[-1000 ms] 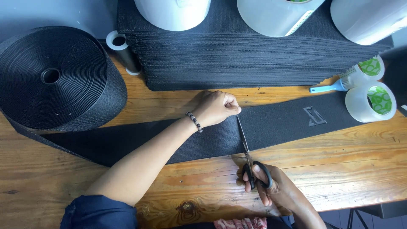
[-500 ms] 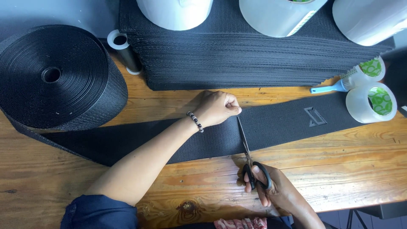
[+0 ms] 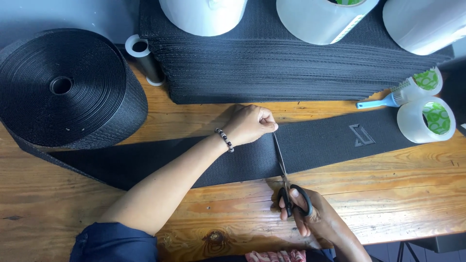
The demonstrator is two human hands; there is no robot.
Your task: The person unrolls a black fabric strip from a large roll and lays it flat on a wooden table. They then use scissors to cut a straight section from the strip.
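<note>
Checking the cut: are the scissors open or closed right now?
Closed, or nearly: the scissors blades read as one thin line across the black strip.

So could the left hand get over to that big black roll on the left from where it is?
Probably yes. The left hand pinches the black strip by the scissors, and only bare wooden table lies between it and the big roll.
</note>
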